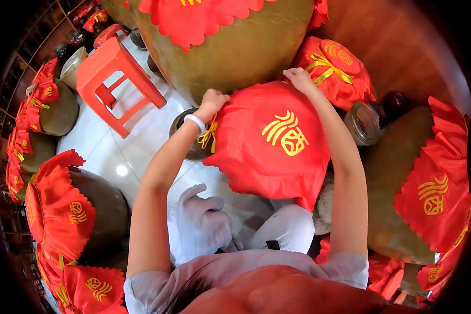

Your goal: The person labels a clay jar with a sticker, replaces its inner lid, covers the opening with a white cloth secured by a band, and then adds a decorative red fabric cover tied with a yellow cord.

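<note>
One large gold written sign stands on the red cloth (248, 138), which is spread in front of the person's knees, just below a big brown jar (230, 60). Two hands hold it by its far edge: the left hand (213, 102) pinches the left corner, the right hand (298, 78) pinches the right one. Similar gold signs mark the small red bundle (345, 86) with one yellow bow (328, 70) and the right-hand jar cover (439, 180). One white wristband (195, 123) circles the left wrist; one orange-red stool (107, 68) stands to the left.
</note>
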Available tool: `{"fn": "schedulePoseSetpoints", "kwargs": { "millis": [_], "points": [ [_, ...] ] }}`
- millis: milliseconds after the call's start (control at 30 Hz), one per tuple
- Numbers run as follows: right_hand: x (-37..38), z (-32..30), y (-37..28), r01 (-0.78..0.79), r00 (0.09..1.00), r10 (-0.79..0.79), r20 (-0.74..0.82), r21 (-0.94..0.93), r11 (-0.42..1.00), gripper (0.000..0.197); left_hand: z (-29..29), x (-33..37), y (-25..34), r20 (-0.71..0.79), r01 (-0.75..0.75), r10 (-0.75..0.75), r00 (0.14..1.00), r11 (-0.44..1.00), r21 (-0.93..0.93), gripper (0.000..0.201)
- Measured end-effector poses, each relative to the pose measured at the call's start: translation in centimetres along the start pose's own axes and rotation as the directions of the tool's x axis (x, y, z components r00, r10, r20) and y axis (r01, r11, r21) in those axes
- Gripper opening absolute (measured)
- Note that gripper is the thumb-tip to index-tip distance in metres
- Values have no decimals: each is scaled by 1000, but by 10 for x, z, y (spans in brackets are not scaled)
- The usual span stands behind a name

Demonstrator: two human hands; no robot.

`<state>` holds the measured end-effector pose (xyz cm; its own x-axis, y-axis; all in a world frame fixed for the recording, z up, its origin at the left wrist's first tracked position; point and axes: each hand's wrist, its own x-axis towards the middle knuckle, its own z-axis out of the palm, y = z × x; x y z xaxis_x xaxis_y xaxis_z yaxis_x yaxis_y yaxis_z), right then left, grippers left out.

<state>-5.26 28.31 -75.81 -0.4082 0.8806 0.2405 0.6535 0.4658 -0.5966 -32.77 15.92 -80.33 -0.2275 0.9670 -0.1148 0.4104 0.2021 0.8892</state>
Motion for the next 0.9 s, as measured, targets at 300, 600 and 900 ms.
{"fn": "schedulePoseSetpoints", "kwargs": {
  "millis": [300,600,900],
  "points": [
    [55,47,52,-189,841,278,465,-228,955,44,-17,-1,11,235,254,-214,948,955,-155,25],
    [44,26,33,-274,889,408,208,-472,838,47,12,33,-8,167,183,-134,977,925,-332,23],
    [63,21,139,-189,860,406,308,-547,815,51,68,30,-4,135,262,-224,965,825,-500,26]
  ]
}}
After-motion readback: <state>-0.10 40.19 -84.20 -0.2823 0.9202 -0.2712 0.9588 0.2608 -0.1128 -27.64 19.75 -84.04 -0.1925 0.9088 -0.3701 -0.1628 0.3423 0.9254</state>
